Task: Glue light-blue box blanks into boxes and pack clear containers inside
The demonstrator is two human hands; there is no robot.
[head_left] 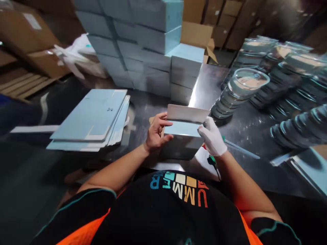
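A small cardboard box (178, 146) stands in front of my body, its near wall in shadow. Its pale flap (187, 113) is raised at the far side, and a light blue panel (182, 128) shows below that flap. My left hand (157, 132), bare, grips the box's left end with thumb and fingers. On the right end, my right hand (212, 136) in a white glove holds the box, fingers curled at its top corner. What is inside the box is hidden.
Flat light blue cardboard sheets (89, 115) lie to the left. Stacked blue boxes (153, 68) rise at the back. Stacks of clear plastic containers (237, 92) stand at the right. A green-handled tool (211, 160) lies close to my right wrist on the dark metal table (245, 136).
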